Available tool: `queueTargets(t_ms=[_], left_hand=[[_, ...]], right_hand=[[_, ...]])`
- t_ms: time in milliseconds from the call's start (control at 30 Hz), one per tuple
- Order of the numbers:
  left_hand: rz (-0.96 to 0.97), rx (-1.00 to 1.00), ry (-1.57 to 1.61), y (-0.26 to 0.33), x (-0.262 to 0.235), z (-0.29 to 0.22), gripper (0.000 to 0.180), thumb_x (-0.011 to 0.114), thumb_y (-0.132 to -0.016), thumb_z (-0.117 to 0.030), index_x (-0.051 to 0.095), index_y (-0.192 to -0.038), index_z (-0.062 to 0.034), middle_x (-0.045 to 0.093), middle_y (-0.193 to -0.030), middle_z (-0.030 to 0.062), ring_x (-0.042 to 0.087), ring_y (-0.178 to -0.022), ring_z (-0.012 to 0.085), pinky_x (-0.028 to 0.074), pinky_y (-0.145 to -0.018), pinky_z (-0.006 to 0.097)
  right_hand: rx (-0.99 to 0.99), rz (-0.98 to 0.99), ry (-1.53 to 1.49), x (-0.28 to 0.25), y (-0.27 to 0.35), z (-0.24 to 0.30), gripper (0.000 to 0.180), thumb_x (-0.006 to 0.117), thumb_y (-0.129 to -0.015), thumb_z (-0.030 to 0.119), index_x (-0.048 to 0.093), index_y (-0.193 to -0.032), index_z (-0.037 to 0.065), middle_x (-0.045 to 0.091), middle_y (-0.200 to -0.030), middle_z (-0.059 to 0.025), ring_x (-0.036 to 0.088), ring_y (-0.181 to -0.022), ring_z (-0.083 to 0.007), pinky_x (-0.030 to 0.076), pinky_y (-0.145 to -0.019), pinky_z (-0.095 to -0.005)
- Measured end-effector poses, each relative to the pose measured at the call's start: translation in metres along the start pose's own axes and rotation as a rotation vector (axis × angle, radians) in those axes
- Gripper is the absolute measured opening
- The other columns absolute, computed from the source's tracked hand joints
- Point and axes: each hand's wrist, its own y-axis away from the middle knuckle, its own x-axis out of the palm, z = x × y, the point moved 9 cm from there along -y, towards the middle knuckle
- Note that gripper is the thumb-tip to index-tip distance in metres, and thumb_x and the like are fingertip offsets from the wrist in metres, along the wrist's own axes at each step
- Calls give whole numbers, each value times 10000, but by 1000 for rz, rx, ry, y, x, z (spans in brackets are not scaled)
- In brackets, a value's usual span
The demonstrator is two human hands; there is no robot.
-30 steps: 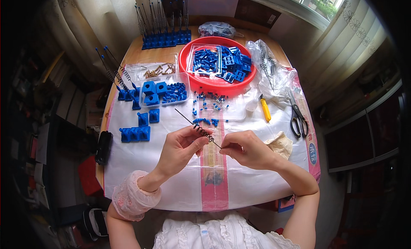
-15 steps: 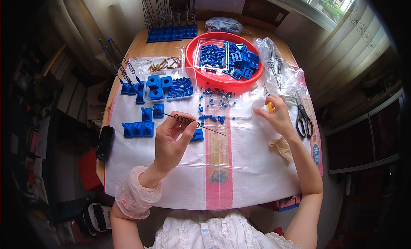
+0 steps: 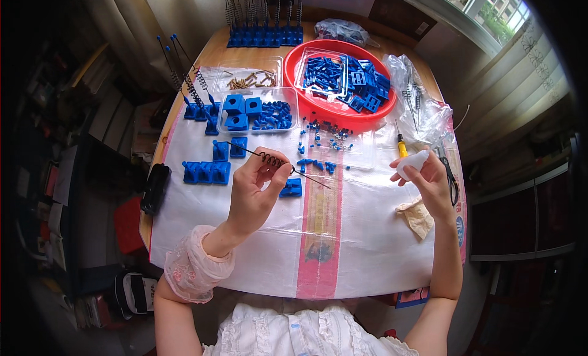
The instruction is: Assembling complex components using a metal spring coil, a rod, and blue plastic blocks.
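My left hand [image 3: 257, 193] pinches a black coil spring [image 3: 269, 159] with long straight wire ends, held slanting above the table. Just beyond its fingers, a small blue block [image 3: 292, 187] lies on the cover. My right hand [image 3: 436, 187] grips a small white translucent bottle [image 3: 412, 164], raised over the right side; its far end is partly behind the fingers. Next to that hand lies a screwdriver [image 3: 402, 146] with a yellow handle. To the left are blue stands [image 3: 207, 173] in a row, and blue stands holding upright springs [image 3: 197, 97].
A red basin [image 3: 296, 100] of blue parts stands at the back. Clear boxes hold blue parts [image 3: 271, 116] and brass-coloured screws [image 3: 251, 80]. Small fittings [image 3: 331, 135] are scattered mid-table. Plastic bags [image 3: 422, 111], scissors [image 3: 452, 178] and a beige cloth [image 3: 418, 216] lie at right; a black case [image 3: 156, 189] at left.
My right hand has lifted the white bottle and moved right and nearer, leaving the yellow screwdriver in plain sight. My left hand keeps hold of the spring. The view has shifted slightly.
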Motion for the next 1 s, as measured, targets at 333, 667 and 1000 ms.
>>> queueTargets(t_ms=[333, 667, 1000], left_hand=[[-103, -9, 94, -3, -13, 4, 62, 522, -1009, -110, 543, -985, -57, 588, -826, 36, 488, -640, 44, 394, -566, 192], [-31, -52, 136, 2, 1, 13, 60, 563, -1001, -100, 550, -1012, -42, 618, -834, 36, 528, -674, 51, 425, -594, 201], [-24, -99, 120, 3, 2, 25, 63, 547, -1006, -91, 559, -1017, -30, 621, -859, 63, 548, -672, 66, 434, -583, 209]], right_hand=[[-24, -169, -314, -59, 16, -22, 343, 636, -971, 369, 591, -1058, 40, 510, -662, 8, 494, -547, -63, 391, -456, -222], [119, -161, -472, -37, 10, -56, 298, 686, -942, 330, 583, -1007, 58, 497, -682, 31, 340, -493, -2, 276, -442, -166], [91, -230, -432, -28, 11, -42, 225, 623, -976, 277, 595, -898, 68, 469, -602, 46, 289, -450, 1, 199, -441, -198]])
